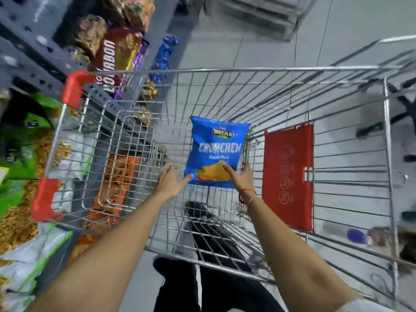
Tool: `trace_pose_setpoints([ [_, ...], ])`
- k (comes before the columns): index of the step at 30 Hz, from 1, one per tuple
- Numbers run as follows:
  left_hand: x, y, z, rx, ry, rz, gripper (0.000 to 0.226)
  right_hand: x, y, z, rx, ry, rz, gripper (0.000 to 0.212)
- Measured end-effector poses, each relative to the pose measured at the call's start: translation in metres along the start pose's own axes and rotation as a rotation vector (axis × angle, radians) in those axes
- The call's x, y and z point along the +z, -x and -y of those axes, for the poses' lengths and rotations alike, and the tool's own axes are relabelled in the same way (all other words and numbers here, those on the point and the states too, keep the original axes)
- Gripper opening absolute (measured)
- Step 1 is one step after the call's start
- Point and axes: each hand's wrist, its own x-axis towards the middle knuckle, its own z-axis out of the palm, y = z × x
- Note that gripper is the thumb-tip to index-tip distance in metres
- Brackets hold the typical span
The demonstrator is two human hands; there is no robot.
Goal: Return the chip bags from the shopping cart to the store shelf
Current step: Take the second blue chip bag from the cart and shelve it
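A blue chip bag (216, 147) lies inside the wire shopping cart (258, 70), near its bottom. My right hand (239, 176) grips the bag's lower right corner, thumb laid across the front. My left hand (170, 180) reaches in with fingers spread, its fingertips touching the bag's lower left corner. The store shelf (40, 48) runs along the left side of the cart, packed with snack bags.
Green, orange and brown snack bags (24, 154) fill the shelf at left, close against the cart's red-cornered side (72, 88). A red flap (288, 176) hangs on the cart's right wall. Grey floor tiles lie ahead; a dark chair base (396, 109) stands at right.
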Motion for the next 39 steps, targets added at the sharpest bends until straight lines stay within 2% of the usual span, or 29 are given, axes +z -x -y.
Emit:
trace_pose_setpoints([
  [2, 0.01, -0.018, -0.003, 0.009, 0.05, 0.012, 0.076, 0.001, -0.018, -0.007, 0.021, -0.042, -0.005, 0.082],
  [7, 0.028, -0.064, -0.018, -0.002, 0.235, 0.001, 0.09, 0.009, -0.055, -0.017, 0.043, -0.22, 0.073, 0.063],
  [9, 0.037, -0.081, -0.023, -0.044, 0.309, 0.002, 0.094, 0.011, -0.067, -0.019, 0.059, -0.256, 0.081, 0.061],
  [13, 0.052, -0.105, -0.023, -0.102, 0.454, 0.135, 0.106, 0.014, -0.089, -0.025, 0.073, -0.214, 0.106, 0.061],
  [16, 0.054, -0.115, -0.02, -0.107, 0.415, 0.072, 0.091, 0.018, -0.095, -0.025, 0.032, -0.198, 0.113, 0.054],
  [19, 0.052, -0.11, -0.018, -0.081, 0.461, 0.022, 0.038, 0.023, -0.09, -0.024, 0.019, -0.273, 0.112, 0.042],
  [21, 0.05, -0.101, -0.014, -0.066, 0.492, 0.008, 0.021, 0.026, -0.079, -0.021, 0.053, -0.342, 0.114, 0.043],
  [29, 0.029, -0.055, -0.004, -0.102, 0.563, -0.075, 0.032, 0.031, -0.017, 0.005, 0.034, -0.367, 0.028, 0.048],
  [32, 0.004, -0.031, -0.012, -0.033, 0.581, -0.132, 0.039, 0.024, 0.011, 0.028, -0.009, -0.384, 0.001, 0.042],
  [34, -0.015, -0.012, -0.019, 0.025, 0.618, -0.136, 0.027, 0.018, 0.031, 0.048, -0.077, -0.425, 0.02, 0.038],
  [36, -0.033, 0.005, -0.025, 0.079, 0.667, -0.155, 0.019, 0.012, 0.052, 0.068, -0.148, -0.43, 0.036, 0.045],
  [39, -0.063, 0.036, -0.031, 0.15, 0.655, -0.25, 0.032, 0.002, 0.088, 0.097, -0.267, -0.505, 0.067, 0.044],
])
